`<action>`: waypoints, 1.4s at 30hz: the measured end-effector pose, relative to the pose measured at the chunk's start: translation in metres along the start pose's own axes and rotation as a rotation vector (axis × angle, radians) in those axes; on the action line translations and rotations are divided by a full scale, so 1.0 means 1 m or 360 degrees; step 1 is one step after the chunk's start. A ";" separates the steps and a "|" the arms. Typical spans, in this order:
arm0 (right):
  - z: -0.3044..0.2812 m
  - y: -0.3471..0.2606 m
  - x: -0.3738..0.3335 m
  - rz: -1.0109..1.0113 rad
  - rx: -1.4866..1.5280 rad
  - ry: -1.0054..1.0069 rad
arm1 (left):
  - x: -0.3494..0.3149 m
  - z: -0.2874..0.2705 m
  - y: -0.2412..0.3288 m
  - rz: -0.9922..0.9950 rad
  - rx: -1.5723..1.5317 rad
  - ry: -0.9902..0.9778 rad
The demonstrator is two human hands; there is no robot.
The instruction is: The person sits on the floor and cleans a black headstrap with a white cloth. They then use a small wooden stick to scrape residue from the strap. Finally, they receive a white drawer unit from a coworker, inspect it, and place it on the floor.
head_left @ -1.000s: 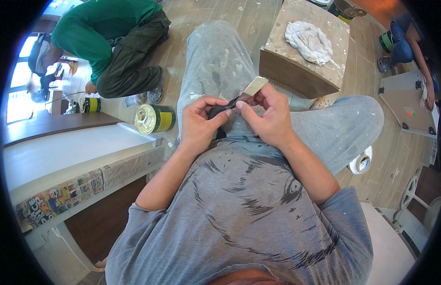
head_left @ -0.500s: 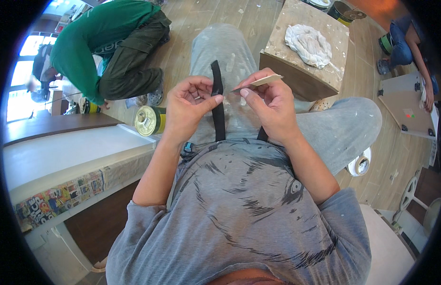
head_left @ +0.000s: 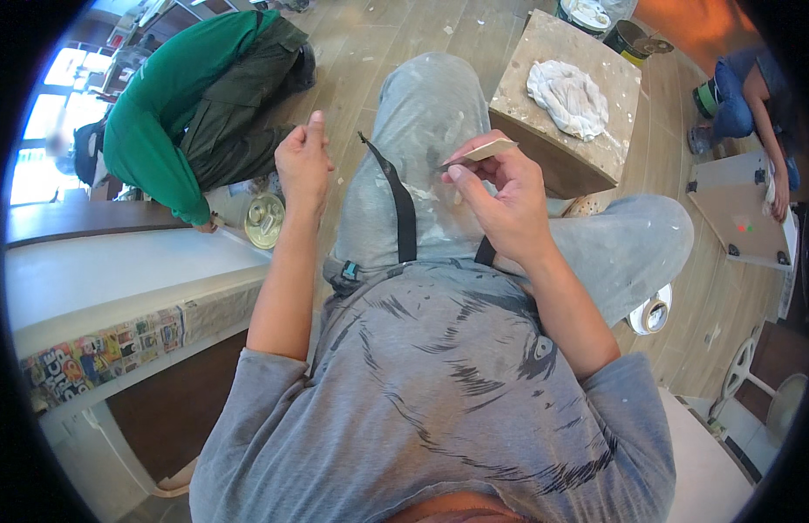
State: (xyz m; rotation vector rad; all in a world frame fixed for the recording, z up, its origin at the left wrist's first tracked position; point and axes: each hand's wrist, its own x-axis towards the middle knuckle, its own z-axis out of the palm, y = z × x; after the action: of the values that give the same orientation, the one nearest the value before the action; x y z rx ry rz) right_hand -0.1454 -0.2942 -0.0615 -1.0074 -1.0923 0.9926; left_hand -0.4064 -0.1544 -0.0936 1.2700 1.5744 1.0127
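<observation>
Flat piece (head_left: 485, 151), pinched in the right grip (head_left: 511, 193) above the grey trousers (head_left: 426, 100): likely light, fairly stiff, slightly flexible at the edges, not slippery, best taken between thumb and fingertips by its broad sides. Appearance: thin, tan along the upper edge, darker toward the narrow end, seen nearly edge-on, material uncertain. Left grip (head_left: 302, 173) is loosely curled, thumb up, nothing seen in it, well apart from the piece, with a black strap (head_left: 407, 222) lying between the two.
</observation>
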 end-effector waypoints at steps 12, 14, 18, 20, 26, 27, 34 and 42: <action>-0.007 -0.001 0.002 -0.0074 -0.0212 -0.0011 | -0.050 -0.032 0.003 -0.0186 -0.0272 -0.0827; -0.005 -0.001 0.004 -0.0102 -0.0205 -0.0030 | -0.058 -0.039 0.033 -0.0049 -0.0418 -0.0845; -0.003 -0.004 0.011 -0.0224 -0.0269 -0.0059 | -0.086 -0.010 0.064 0.0139 -0.0016 -0.0882; -0.004 -0.004 0.013 -0.0157 -0.0233 -0.0124 | -0.091 0.005 0.057 0.0180 -0.0040 -0.0866; -0.005 0.002 0.008 0.0306 0.0150 -0.0171 | -0.091 0.025 0.035 0.0109 -0.0398 -0.0798; -0.006 0.004 0.007 0.0310 0.0193 -0.0137 | -0.089 0.027 0.036 0.0111 -0.0439 -0.0794; -0.015 0.009 0.006 0.0306 0.0065 -0.0108 | -0.079 0.039 0.035 0.0204 -0.0309 -0.0892; -0.008 0.013 -0.004 0.0299 0.0090 -0.0047 | -0.086 0.035 0.037 0.0110 -0.0339 -0.1012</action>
State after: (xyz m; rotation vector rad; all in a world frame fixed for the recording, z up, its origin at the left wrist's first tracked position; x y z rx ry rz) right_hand -0.1398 -0.2961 -0.0765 -1.0664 -1.0010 1.1865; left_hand -0.3518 -0.2307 -0.0592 1.3301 0.9177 0.6940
